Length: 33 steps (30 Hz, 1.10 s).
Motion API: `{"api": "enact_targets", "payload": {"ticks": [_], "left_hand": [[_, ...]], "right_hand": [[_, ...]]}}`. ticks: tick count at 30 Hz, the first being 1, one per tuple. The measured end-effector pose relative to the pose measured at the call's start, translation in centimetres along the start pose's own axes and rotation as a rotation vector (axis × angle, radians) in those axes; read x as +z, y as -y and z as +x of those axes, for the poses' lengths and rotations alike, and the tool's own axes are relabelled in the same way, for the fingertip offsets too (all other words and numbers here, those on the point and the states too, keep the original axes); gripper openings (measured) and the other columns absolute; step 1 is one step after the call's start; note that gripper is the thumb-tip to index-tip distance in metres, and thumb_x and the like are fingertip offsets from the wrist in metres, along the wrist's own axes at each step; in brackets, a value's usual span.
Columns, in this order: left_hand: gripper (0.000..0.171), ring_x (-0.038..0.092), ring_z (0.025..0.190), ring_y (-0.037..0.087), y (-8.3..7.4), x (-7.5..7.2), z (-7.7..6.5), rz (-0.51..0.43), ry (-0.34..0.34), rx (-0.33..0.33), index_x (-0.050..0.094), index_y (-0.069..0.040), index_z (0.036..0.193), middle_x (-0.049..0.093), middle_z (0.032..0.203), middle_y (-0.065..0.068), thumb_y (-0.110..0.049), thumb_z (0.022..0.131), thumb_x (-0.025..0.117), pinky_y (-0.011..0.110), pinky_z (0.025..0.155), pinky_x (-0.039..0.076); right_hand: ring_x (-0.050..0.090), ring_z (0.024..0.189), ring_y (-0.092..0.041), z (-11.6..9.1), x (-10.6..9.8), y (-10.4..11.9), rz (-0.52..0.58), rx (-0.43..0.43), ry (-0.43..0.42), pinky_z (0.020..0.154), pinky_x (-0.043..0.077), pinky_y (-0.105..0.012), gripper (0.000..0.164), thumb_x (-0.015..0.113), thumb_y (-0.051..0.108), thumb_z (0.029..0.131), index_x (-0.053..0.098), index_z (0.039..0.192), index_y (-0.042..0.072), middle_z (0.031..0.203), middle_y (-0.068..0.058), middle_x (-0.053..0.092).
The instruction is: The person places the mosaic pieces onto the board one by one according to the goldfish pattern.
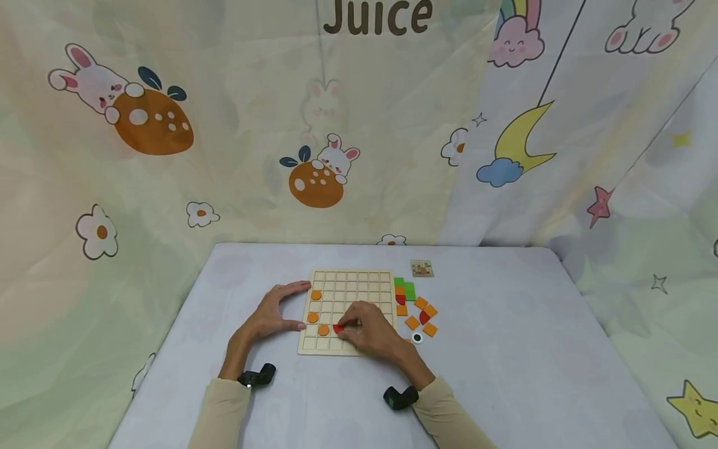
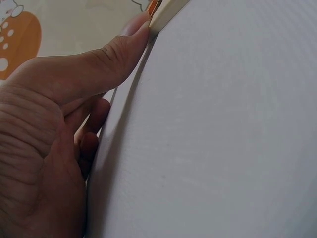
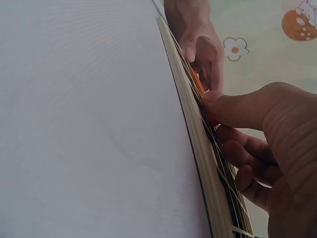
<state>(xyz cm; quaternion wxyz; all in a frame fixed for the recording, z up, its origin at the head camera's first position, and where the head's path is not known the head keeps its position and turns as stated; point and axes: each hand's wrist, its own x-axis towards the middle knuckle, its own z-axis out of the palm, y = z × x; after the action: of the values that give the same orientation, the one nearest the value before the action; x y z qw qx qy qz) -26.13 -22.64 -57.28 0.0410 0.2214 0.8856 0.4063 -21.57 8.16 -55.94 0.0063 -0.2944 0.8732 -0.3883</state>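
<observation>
A light wooden grid board [image 1: 352, 287] lies on the table. Three round orange pieces [image 1: 323, 330] sit in cells near its left side. My left hand [image 1: 269, 315] is at the board's left edge, thumb and index finger spread apart and touching the rim. In the left wrist view, the thumb of the left hand [image 2: 94, 72] rests against the board's edge. With thumb and fingertips, my right hand [image 1: 370, 330] pinches a red piece [image 1: 337, 328] over the lower middle of the grid, right of an orange piece. Fingers partly cover that red piece [image 3: 213, 118] in the right wrist view.
Right of the board lie loose orange squares [image 1: 412, 322], green pieces [image 1: 410, 291], red quarter-round pieces [image 1: 424, 318] and a white ring-shaped piece with a black centre [image 1: 417, 338]. A small patterned card [image 1: 422, 268] lies at the back. Printed cloth [image 1: 252, 187] hangs behind the table.
</observation>
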Motion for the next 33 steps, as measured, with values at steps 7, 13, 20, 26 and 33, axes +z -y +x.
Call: {"api": "enact_targets", "payload": {"ticks": [7, 13, 20, 26, 33], "left_hand": [[0.097, 0.046, 0.154, 0.04, 0.31, 0.06, -0.1, -0.004, 0.0, 0.0, 0.059, -0.017, 0.159, 0.053, 0.169, 0.006, -0.032, 0.074, 0.102, 0.07, 0.126, 0.034], [0.096, 0.047, 0.153, 0.04, 0.55, 0.1, -0.11, 0.008, -0.004, 0.006, 0.058, -0.018, 0.159, 0.053, 0.169, 0.006, -0.033, 0.075, 0.101, 0.07, 0.125, 0.035], [0.097, 0.047, 0.153, 0.04, 0.35, 0.07, 0.01, -0.008, -0.003, -0.001, 0.058, -0.018, 0.159, 0.053, 0.169, 0.006, -0.034, 0.074, 0.102, 0.071, 0.126, 0.034], [0.096, 0.048, 0.151, 0.039, 0.36, 0.09, 0.16, 0.002, -0.009, 0.019, 0.058, -0.016, 0.159, 0.053, 0.169, 0.007, -0.034, 0.075, 0.101, 0.07, 0.124, 0.035], [0.097, 0.048, 0.152, 0.038, 0.28, 0.11, 0.16, -0.003, -0.003, 0.004, 0.059, -0.018, 0.159, 0.053, 0.169, 0.006, -0.033, 0.074, 0.102, 0.07, 0.125, 0.035]], "right_hand": [[0.065, 0.09, -0.011, 0.08, 0.18, 0.1, -0.008, 0.007, 0.002, 0.084, 0.056, -0.026, 0.013, 0.087, 0.018, 0.095, 0.086, 0.107, 0.014, 0.1, 0.003, 0.077], [0.066, 0.091, -0.011, 0.13, 0.38, 0.12, -0.026, 0.009, -0.001, 0.084, 0.055, -0.025, 0.012, 0.087, 0.019, 0.094, 0.086, 0.106, 0.015, 0.099, 0.002, 0.076], [0.063, 0.089, -0.01, 0.24, 0.36, 0.34, -0.062, -0.003, -0.017, 0.084, 0.055, -0.025, 0.011, 0.085, 0.016, 0.093, 0.083, 0.103, 0.014, 0.097, 0.002, 0.075], [0.059, 0.09, -0.01, 0.27, 0.33, 0.59, -0.104, 0.007, -0.002, 0.085, 0.054, -0.025, 0.01, 0.083, 0.018, 0.094, 0.079, 0.102, 0.014, 0.097, 0.003, 0.071], [0.058, 0.091, -0.01, 0.26, 0.24, 0.85, -0.121, 0.039, 0.018, 0.086, 0.054, -0.025, 0.011, 0.082, 0.021, 0.095, 0.077, 0.102, 0.014, 0.098, 0.003, 0.069]]}}
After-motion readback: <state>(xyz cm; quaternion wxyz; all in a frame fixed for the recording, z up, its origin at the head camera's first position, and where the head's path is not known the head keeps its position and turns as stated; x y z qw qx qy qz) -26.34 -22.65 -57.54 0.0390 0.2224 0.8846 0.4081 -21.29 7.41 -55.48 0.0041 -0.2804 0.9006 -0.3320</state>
